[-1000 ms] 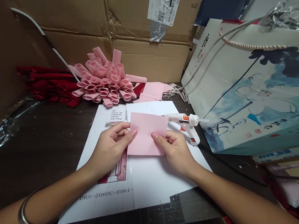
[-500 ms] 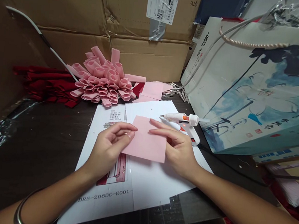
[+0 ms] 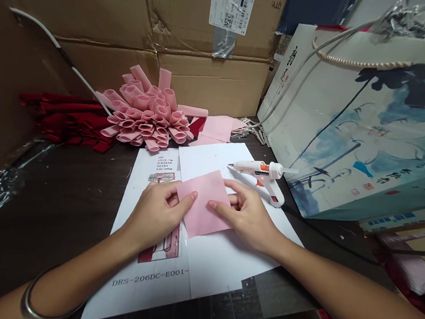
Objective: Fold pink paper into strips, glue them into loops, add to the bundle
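A square pink sheet [image 3: 206,208], paper or thin felt, is held tilted above the white papers [image 3: 221,264]. My left hand [image 3: 159,212] pinches its left edge, thumb on top and fingers behind. My right hand [image 3: 248,217] grips the right edge the same way, thumb lying on the near face. Just beyond my right hand a white glue gun [image 3: 258,168] with orange parts rests on its side, its nozzle pointing left and a small light glowing.
Rolled pink tubes [image 3: 150,109] are heaped behind, beside dark red pieces [image 3: 67,119]. More pink sheets [image 3: 217,127] and metal clips [image 3: 255,131] lie at the back. A large paper bag [image 3: 368,123] stands right; cardboard boxes [image 3: 211,85] wall the rear.
The pink sheet has turned and tilted between my hands. My right hand has closed on its right edge, its thumb now on the near face.
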Demonstrator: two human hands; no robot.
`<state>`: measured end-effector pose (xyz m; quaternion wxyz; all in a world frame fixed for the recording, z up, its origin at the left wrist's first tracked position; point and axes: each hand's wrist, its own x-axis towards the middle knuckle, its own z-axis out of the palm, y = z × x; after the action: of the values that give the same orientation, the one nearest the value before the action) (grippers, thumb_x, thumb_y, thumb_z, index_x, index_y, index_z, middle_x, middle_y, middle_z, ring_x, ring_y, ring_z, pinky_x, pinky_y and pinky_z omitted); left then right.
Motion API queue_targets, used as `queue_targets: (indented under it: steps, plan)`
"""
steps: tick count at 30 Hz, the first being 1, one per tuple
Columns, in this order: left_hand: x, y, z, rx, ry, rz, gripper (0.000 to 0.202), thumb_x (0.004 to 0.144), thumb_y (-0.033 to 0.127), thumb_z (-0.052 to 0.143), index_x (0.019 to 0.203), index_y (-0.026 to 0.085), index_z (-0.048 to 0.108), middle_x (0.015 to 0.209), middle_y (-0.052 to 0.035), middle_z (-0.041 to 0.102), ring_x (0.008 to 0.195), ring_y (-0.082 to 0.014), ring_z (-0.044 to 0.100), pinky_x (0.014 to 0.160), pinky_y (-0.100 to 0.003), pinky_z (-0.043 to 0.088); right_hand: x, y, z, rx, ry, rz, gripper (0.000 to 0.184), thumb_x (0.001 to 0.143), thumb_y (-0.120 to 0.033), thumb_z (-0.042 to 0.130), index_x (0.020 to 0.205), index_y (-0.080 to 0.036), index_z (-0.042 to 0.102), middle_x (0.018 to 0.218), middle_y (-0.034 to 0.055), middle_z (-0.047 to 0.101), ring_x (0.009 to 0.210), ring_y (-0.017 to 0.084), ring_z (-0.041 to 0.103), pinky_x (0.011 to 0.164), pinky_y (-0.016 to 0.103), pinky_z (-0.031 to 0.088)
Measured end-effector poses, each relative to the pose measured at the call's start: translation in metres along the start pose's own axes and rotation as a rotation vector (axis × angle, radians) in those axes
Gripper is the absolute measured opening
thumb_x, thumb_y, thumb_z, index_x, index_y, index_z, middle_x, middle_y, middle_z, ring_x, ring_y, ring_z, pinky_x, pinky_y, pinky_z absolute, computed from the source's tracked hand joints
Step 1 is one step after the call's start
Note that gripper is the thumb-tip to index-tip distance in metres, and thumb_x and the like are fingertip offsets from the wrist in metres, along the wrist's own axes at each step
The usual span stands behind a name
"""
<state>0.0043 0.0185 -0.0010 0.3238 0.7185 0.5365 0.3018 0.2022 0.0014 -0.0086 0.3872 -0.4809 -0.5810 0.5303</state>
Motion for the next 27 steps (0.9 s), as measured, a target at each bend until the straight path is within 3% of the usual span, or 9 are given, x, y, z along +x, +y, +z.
queue_targets:
  steps: [3, 6, 9, 11, 14, 23, 27]
  plan:
    - [0.006, -0.005, -0.003, 0.147, -0.071, 0.022, 0.042, 0.084, 0.043, 0.058, 0.051, 0.018, 0.048, 0.048, 0.0043, 0.037, 0.048, -0.0114, 0.035, 0.048, -0.024, 0.027, 0.001, 0.005, 0.000, -0.189, 0.166, -0.124, 0.069, 0.079, -0.029, 0.073, 0.140, -0.020, 0.043, 0.057, -0.0070, 0.055, 0.051, 0.013, 0.051, 0.051, 0.027, 0.041]
    - [0.009, -0.009, -0.005, 0.215, -0.106, 0.014, 0.050, 0.082, 0.046, 0.060, 0.048, 0.019, 0.035, 0.047, 0.0056, 0.028, 0.048, -0.0109, 0.029, 0.048, -0.024, 0.022, 0.002, 0.008, -0.004, -0.452, 0.174, -0.403, 0.045, 0.081, -0.026, 0.070, 0.124, -0.020, 0.059, 0.089, 0.0046, 0.069, 0.074, 0.018, 0.065, 0.065, 0.033, 0.050]
    - [0.009, -0.009, -0.004, 0.231, -0.094, 0.016, 0.050, 0.081, 0.046, 0.061, 0.049, 0.020, 0.033, 0.047, 0.0057, 0.030, 0.048, -0.0114, 0.031, 0.050, -0.025, 0.022, 0.002, 0.009, -0.008, -0.642, 0.013, -0.575, 0.030, 0.086, -0.027, 0.063, 0.116, -0.020, 0.066, 0.128, 0.0086, 0.064, 0.111, 0.025, 0.063, 0.085, 0.039, 0.053]
    - [0.008, -0.007, -0.003, 0.234, -0.084, 0.018, 0.048, 0.081, 0.044, 0.061, 0.049, 0.020, 0.033, 0.046, 0.0060, 0.030, 0.048, -0.0115, 0.031, 0.052, -0.026, 0.023, 0.002, 0.008, -0.009, -0.746, -0.101, -0.551, 0.033, 0.090, -0.030, 0.059, 0.121, -0.019, 0.065, 0.136, 0.0084, 0.059, 0.117, 0.027, 0.061, 0.089, 0.042, 0.052]
    - [0.008, -0.004, -0.004, 0.255, -0.081, 0.030, 0.045, 0.080, 0.043, 0.060, 0.050, 0.019, 0.037, 0.046, 0.0061, 0.035, 0.048, -0.0117, 0.034, 0.055, -0.026, 0.025, 0.000, 0.006, -0.008, -0.900, -0.181, -0.464, 0.034, 0.094, -0.035, 0.052, 0.120, -0.018, 0.065, 0.133, 0.0091, 0.061, 0.110, 0.031, 0.065, 0.087, 0.045, 0.052]
    - [0.006, 0.000, 0.002, 0.232, -0.046, 0.003, 0.023, 0.074, 0.020, 0.058, 0.054, 0.018, 0.046, 0.047, 0.0066, 0.040, 0.049, -0.0111, 0.039, 0.056, -0.026, 0.031, -0.001, 0.004, -0.004, -1.078, -0.180, -0.449, 0.035, 0.097, -0.036, 0.047, 0.125, -0.019, 0.061, 0.133, 0.0052, 0.062, 0.099, 0.027, 0.069, 0.075, 0.037, 0.051]
    - [0.006, 0.001, 0.005, 0.172, -0.059, 0.058, 0.025, 0.082, 0.030, 0.060, 0.061, 0.017, 0.055, 0.053, 0.0048, 0.050, 0.052, -0.0114, 0.044, 0.058, -0.026, 0.034, 0.000, 0.004, -0.003, -1.089, -0.181, -0.430, 0.034, 0.097, -0.036, 0.046, 0.122, -0.019, 0.061, 0.128, 0.0046, 0.064, 0.093, 0.025, 0.069, 0.070, 0.034, 0.049]
